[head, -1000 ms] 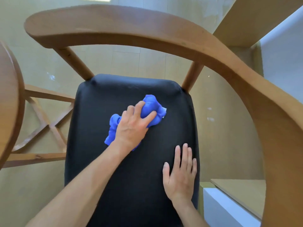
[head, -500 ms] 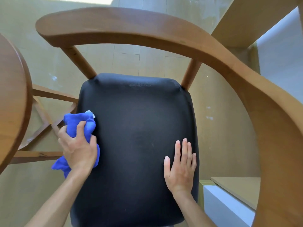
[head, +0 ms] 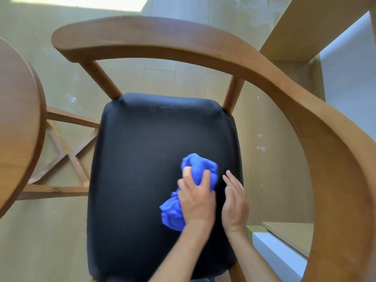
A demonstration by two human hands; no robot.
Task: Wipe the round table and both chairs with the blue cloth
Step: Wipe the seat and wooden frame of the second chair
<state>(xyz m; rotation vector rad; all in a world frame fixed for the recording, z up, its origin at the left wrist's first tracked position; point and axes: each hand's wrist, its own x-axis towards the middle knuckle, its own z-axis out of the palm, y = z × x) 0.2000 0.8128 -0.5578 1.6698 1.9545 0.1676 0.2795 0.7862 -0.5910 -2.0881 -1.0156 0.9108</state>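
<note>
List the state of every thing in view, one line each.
blue cloth: bunched up, lying on the seat under the left hand.
left hand: grips the cloth, fingers curled over it.
right hand: fingers straight, holds nothing, just right of the cloth; contact with the seat unclear.
chair seat: black, upright chair, cloth on its right half.
round table: only its edge shows at the left.

- The left hand [head: 196, 200] grips the crumpled blue cloth [head: 200, 169] and presses it on the black seat [head: 142, 159] of the chair [head: 284, 84], toward the seat's right side.
- The right hand [head: 235, 202] lies just beside the cloth with its fingers straight, near the right edge of the seat.
- The curved wooden backrest runs around the seat.
- The round surface [head: 18, 119] shows at the left edge, with crossed wooden bars [head: 67, 155] below it.
</note>
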